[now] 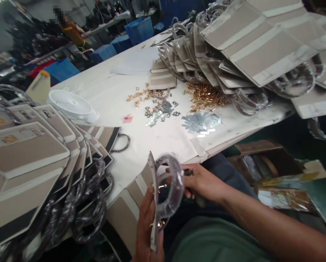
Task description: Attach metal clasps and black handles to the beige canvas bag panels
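Observation:
Near the table's front edge, my left hand (pixel 146 222) grips a beige bag panel (pixel 153 196), tilted nearly edge-on. A plastic-wrapped ring handle (pixel 175 185) and small gold metal fittings (pixel 162 187) are on its right side. Just right of the handle, my right hand (pixel 197 182) is closed around a dark tool (pixel 189 172), whose tip points at the panel through the ring. Part of the tool is hidden by the fingers and handle. The lower part of the panel hangs over my lap.
Stacked panels stand at left (pixel 23 153) and back right (pixel 250 40). On the white table (pixel 105 83) lie gold fittings (pixel 205 95), metal plates (pixel 201 122) and a white round basket (pixel 70 103). An open cardboard box (pixel 261 153) sits lower right. A person (pixel 72 32) is far behind.

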Tool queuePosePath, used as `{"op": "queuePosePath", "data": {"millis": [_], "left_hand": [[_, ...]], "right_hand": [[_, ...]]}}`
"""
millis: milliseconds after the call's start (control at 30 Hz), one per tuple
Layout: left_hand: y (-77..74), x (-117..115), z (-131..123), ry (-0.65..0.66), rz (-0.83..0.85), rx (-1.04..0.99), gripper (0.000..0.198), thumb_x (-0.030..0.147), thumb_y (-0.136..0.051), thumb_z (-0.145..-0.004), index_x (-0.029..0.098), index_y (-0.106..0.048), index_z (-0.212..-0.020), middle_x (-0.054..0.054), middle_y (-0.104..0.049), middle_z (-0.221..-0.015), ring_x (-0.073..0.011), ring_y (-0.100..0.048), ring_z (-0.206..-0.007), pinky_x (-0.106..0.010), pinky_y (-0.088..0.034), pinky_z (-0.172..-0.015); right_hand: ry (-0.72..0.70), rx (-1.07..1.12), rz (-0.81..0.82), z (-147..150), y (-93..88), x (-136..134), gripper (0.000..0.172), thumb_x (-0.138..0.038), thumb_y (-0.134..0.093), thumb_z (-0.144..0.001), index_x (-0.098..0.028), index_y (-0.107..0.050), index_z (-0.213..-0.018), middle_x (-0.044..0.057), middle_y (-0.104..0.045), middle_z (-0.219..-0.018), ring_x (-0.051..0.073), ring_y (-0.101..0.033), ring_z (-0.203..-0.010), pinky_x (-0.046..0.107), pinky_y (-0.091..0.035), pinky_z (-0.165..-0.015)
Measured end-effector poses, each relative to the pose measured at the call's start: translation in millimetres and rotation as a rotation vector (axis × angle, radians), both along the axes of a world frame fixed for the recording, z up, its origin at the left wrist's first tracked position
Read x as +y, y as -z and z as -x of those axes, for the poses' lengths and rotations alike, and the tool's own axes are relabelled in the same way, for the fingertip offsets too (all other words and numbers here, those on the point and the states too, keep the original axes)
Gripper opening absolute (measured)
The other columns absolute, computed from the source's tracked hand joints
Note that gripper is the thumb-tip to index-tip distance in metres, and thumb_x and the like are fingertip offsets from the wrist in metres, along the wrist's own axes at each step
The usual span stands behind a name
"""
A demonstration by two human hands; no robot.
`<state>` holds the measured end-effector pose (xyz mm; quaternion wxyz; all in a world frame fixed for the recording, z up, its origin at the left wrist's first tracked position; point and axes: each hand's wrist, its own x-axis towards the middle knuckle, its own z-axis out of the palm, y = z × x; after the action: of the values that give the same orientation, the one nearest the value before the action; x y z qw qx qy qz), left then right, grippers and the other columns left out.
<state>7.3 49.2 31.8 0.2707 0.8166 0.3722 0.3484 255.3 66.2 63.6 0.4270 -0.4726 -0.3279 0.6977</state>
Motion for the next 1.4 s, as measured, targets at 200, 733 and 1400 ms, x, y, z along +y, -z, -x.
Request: {"op": "queuePosePath", "data": {"millis": [200,733,1400], "left_hand": [[-1.7,8.8,7.9,0.257,-0.156,0.15,0.062,0.02,-0.042,-0.103,0.023,-0.03,-0.164,-0.015,-0.031,-0.169,-0.0392,-0.024,-0.158,-0.066,-0.036,-0.121],[-6.2,20.7,-28.6,0.238,-0.136,0.708,0.069,0.034,-0.058,-0.096,0.028,-0.038,-0.161,-0.009,-0.026,-0.173,-0.0361,-0.01,-0.162,-0.067,-0.014,-0.128],[2.9,25.4,-40.6,0.232,-0.147,0.663,0.086,0.051,-0.073,-0.085,0.024,-0.04,-0.16,-0.02,-0.034,-0.166,-0.0396,-0.018,-0.159,-0.068,-0.005,-0.127]], "right_hand": [[-0.299,-0.099,-0.156,-22.2,-23.4,47.3,0.03,-0.038,-0.072,-0.086,-0.018,-0.077,-0.109,-0.003,-0.06,-0.064,0.01,-0.054,-0.053,0.019,-0.043,-0.048],[0.098,-0.018,0.31,-50.1,21.7,19.2,0.043,-0.032,-0.084,-0.075,-0.016,-0.074,-0.115,0.008,-0.077,-0.086,0.008,-0.047,-0.046,0.018,-0.039,-0.038],[-0.236,-1.217,-0.453,-22.1,15.7,21.0,0.025,-0.03,-0.062,-0.092,-0.031,-0.08,-0.11,0.003,-0.076,-0.107,0.022,-0.071,-0.095,0.032,-0.052,-0.084]]}}
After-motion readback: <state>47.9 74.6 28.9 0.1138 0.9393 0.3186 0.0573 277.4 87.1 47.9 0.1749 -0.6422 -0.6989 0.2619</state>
